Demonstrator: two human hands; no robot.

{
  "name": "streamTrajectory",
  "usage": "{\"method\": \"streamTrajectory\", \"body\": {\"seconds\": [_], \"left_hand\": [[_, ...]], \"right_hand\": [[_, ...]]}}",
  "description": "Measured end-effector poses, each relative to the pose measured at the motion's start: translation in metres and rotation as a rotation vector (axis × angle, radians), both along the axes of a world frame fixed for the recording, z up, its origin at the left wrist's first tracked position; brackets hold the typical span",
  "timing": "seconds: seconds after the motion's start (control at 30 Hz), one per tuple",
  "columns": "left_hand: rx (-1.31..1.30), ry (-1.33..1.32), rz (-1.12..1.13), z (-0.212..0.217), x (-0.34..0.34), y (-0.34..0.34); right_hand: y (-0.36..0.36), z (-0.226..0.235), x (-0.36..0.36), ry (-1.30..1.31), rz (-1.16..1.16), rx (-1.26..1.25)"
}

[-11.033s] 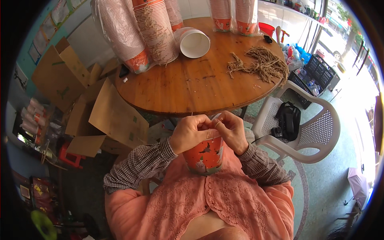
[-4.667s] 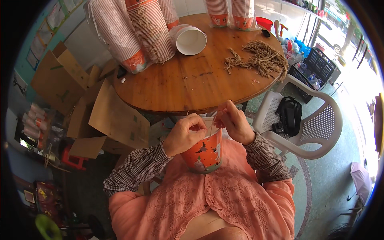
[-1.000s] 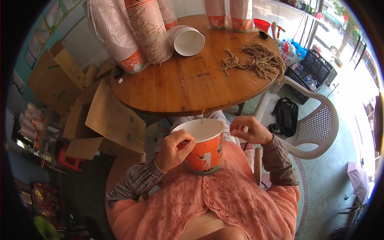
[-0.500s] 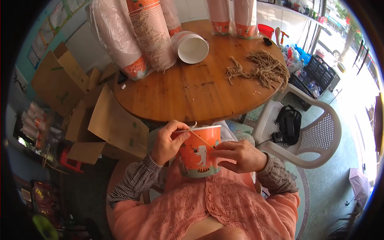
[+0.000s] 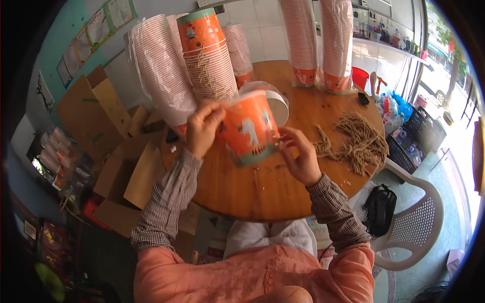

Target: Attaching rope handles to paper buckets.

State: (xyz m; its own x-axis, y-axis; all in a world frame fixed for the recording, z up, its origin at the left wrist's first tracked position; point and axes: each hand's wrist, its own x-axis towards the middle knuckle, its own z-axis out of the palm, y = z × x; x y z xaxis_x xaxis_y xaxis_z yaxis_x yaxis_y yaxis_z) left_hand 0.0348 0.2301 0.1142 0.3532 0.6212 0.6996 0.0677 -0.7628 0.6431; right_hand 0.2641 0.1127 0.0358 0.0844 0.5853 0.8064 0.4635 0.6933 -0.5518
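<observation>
An orange paper bucket with a white animal figure and a green base band is held tilted above the round wooden table. My left hand grips its rim at the upper left, fingers closed over the edge. At the lower right side, my right hand has thumb and fingers closed on the bucket near its base. The bucket is slightly blurred, and any string on it cannot be made out. Just beyond it stands a tall stack of matching buckets with strands of twine hanging down its side.
A pile of brown twine lies on the right of the wooden table. Plastic-wrapped bucket stacks stand at the back, beside a white-lined bucket on its side. Cardboard boxes sit left; a plastic chair is right.
Both hands have raised the bucket from my lap up and forward over the table, tilting it. My right hand has gone from the twine at the bucket's front to its lower right. The view has shifted.
</observation>
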Motion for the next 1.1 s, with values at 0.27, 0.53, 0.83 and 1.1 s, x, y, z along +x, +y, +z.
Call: {"method": "streamTrajectory", "body": {"seconds": [0.27, 0.53, 0.83, 1.1], "left_hand": [[-0.096, -0.722, -0.416, 0.205, 0.025, 0.207], [-0.387, -0.801, 0.425, 0.217, 0.036, 0.273], [-0.245, -0.428, 0.828, 0.233, 0.007, 0.317], [-0.050, 0.306, 1.246, 0.196, -0.053, 0.346]], "right_hand": [[0.080, -0.062, 0.028, 0.094, -0.164, -0.073], [0.088, -0.105, 0.031, 0.044, -0.085, -0.309], [0.078, -0.117, 0.008, -0.079, 0.106, -0.291], [0.077, -0.114, -0.002, -0.118, 0.175, -0.336]]}}
